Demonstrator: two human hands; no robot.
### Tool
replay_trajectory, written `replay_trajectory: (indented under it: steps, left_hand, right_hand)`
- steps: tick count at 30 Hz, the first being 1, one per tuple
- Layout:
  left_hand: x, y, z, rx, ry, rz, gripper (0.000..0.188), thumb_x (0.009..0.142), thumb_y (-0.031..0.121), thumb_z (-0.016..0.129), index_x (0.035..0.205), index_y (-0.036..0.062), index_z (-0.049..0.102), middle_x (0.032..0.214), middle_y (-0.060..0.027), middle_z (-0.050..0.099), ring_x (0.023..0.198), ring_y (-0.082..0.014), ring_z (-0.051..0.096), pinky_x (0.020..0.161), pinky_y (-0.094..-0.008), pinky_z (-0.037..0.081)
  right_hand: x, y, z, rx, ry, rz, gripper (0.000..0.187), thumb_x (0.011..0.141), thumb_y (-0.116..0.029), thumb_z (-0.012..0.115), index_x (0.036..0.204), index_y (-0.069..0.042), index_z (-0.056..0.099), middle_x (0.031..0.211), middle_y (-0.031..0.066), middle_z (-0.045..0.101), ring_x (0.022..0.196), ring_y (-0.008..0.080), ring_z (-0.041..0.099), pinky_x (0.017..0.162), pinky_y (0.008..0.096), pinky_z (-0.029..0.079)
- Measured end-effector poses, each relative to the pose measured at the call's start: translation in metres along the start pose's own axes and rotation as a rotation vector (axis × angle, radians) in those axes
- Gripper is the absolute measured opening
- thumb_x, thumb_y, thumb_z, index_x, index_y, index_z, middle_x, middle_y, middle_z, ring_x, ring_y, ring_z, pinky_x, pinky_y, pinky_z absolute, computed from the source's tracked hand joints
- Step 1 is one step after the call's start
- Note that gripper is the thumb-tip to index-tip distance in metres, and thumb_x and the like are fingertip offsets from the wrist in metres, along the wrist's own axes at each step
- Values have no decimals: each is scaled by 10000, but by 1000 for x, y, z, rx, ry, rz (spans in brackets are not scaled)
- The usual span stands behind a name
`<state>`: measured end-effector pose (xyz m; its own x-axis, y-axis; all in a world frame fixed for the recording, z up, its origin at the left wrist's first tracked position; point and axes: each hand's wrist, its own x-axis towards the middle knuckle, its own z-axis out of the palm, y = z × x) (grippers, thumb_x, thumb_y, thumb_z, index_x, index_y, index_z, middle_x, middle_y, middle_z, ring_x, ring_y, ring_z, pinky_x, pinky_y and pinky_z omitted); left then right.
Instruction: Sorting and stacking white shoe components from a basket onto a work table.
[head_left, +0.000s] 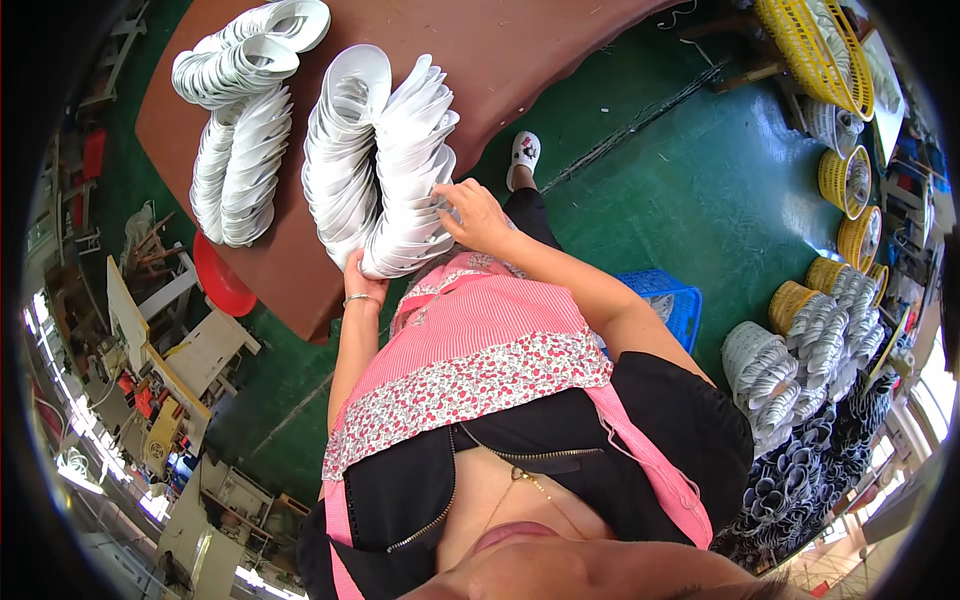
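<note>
A long stack of nested white curved pieces, which look like shoe uppers, lies bent in a U on the brown-covered table. My left hand grips the bend at its near end, fingers partly hidden by the pieces. Against the right side of the same stack, my right hand has its fingers curled at the edges of several pieces. What exactly these fingertips pinch is too small to make out. A second stack of white pieces lies further left on the table, folded over at its far end.
A red round basin sits below the table's left edge. To my right is a blue plastic basket on the green floor. Yellow baskets and bundles of white pieces line the far right. Work benches stand at left.
</note>
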<state>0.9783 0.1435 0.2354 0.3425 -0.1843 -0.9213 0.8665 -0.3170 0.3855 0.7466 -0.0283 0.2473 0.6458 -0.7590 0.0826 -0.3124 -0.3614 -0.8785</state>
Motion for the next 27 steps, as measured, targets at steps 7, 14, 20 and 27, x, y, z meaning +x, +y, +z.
replay_trajectory:
  steps: [7, 14, 20, 27]
  left_hand:
    - [6, -1, -4, -5, -23, -2, 435, 863, 355, 606, 1222, 111, 628, 1185, -27, 696, 1090, -210, 648, 931, -374, 498]
    - [0, 1, -2, 18, -14, -27, 458, 864, 367, 600, 1243, 109, 614, 1212, -31, 683, 1126, -221, 628, 950, -379, 486]
    - [2, 2, 0, 16, 0, -30, 456, 857, 372, 603, 1226, 105, 620, 1182, -37, 691, 1081, -222, 647, 914, -377, 500]
    - [6, -1, -1, 17, 23, -35, 426, 846, 379, 603, 1181, 117, 640, 1146, -29, 702, 1049, -209, 652, 885, -376, 504]
  right_hand:
    - [13, -6, -8, -150, 149, -109, 299, 750, -136, 724, 1035, -170, 641, 1405, 189, 443, 1256, 414, 417, 1030, 503, 376]
    - [28, 12, -11, -122, 74, -150, 315, 700, -181, 745, 996, -159, 639, 1354, 162, 490, 1242, 382, 444, 1000, 496, 377]
    - [33, 15, -24, -181, 76, -196, 475, 765, -245, 727, 1202, -120, 590, 1153, 124, 573, 1081, 312, 536, 913, 438, 403]
    - [52, 8, -29, -231, 63, -138, 740, 846, -347, 722, 1462, -63, 424, 935, 108, 595, 887, 293, 564, 788, 419, 431]
